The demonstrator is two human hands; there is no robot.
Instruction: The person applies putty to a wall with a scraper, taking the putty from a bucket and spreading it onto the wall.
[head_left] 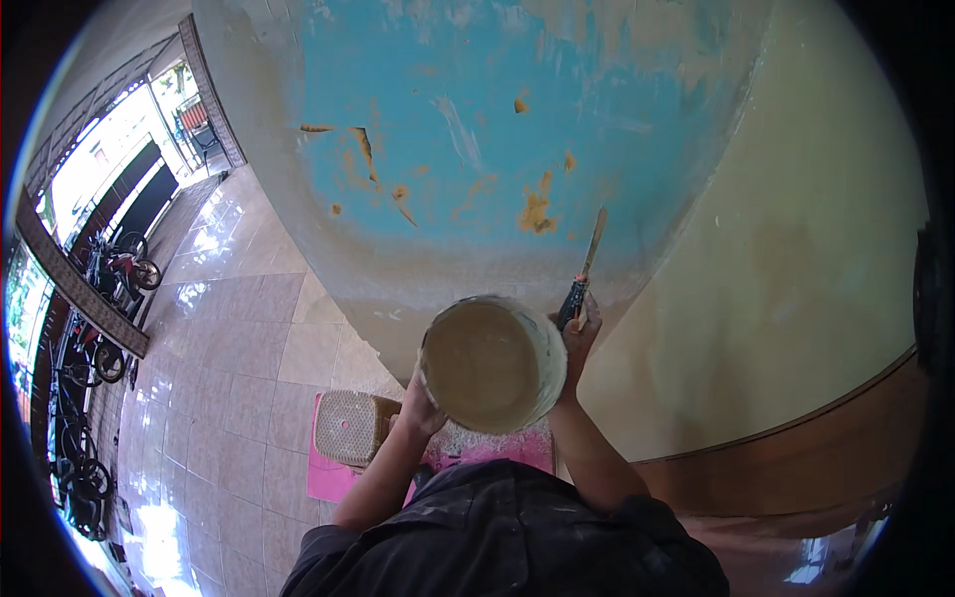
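Note:
In front of my body I hold a round bucket [484, 363], its inside beige and its rim smeared with pale residue. My left hand [422, 408] is closed on the bucket's left side; most of its fingers are hidden. My right hand [581, 343] grips the dark handle of a putty knife [594, 244], whose narrow blade, coated beige, points up and away. That hand's inner side is against the bucket's right wall. Ahead stands a wall [438, 109] with patchy blue paint, brown spots and flaked, cracked places.
A beige woven-pattern plastic stool [345, 430] stands at lower left on a pink sheet [497, 450] strewn with pale crumbs. Shiny floor tiles [224, 398] stretch left toward parked motorcycles [107, 358]. A yellowish wall [786, 269] is at the right, above a brown band [786, 453].

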